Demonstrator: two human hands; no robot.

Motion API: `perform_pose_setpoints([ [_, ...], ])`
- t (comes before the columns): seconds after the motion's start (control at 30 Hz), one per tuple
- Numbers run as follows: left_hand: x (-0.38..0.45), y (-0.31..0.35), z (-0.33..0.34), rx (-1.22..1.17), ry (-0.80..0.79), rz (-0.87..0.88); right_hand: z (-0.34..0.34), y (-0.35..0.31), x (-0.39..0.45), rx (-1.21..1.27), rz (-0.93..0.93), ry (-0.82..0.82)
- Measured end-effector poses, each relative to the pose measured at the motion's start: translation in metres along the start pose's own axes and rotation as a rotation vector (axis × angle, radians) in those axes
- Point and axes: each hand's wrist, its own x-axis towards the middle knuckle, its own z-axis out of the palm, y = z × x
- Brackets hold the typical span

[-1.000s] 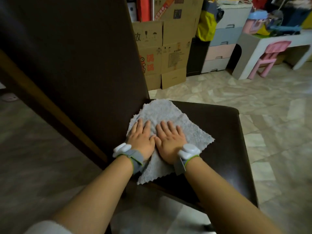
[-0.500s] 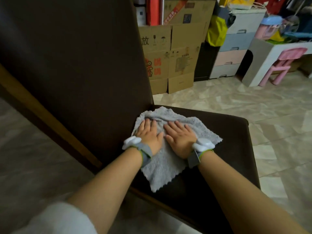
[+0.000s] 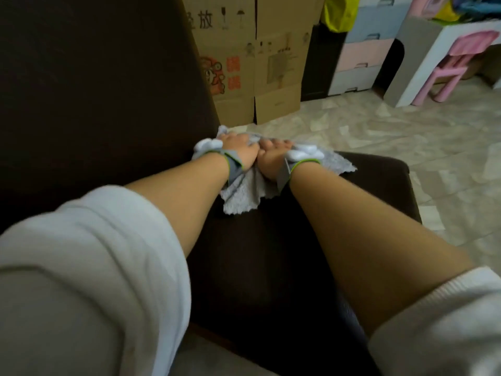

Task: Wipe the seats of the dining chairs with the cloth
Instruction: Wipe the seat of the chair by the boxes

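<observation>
Both hands have pushed the cloth [image 3: 245, 189] to the seat's [image 3: 271, 253] far edge; left hand [image 3: 238, 149] and right hand [image 3: 272, 156] press flat, I think, spreading pressure.

Left hand [image 3: 238, 151] and right hand [image 3: 272, 158] side by side on cloth [image 3: 244, 194], at far edge of chair seat [image 3: 271, 253], backrest [image 3: 95, 90] to the left.

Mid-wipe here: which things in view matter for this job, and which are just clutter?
Job: cloth; chair seat; left hand; right hand, both pressing the cloth.

Clutter: cardboard boxes; drawer unit; pink chair; white table.
</observation>
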Motion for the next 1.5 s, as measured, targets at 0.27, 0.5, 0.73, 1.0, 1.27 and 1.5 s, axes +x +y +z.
perform_pose_setpoints([
  [0.27, -0.034, 0.003, -0.005, -0.072, 0.012, -0.028, 0.013, 0.008, -0.004, 0.017, 0.034, 0.092],
  [0.5, -0.133, -0.001, 0.028, -0.242, 0.12, -0.168, 0.029, -0.009, -0.065, -0.01, -0.114, 0.116],
  [0.73, -0.239, -0.014, 0.062, -0.322, 0.243, -0.132, 0.048, -0.074, -0.154, 0.037, -0.21, 0.02],
  [1.0, -0.295, -0.014, 0.098, -0.407, 0.398, -0.164, 0.067, -0.101, -0.2, -0.059, -0.331, 0.106],
  [1.27, -0.298, 0.006, 0.101, -0.161, 0.39, -0.211, 0.072, -0.057, -0.215, -0.115, -0.43, 0.158],
  [1.5, -0.293, 0.099, 0.088, 0.045, 0.31, 0.075, 0.084, 0.03, -0.281, -0.071, -0.272, 0.232],
])
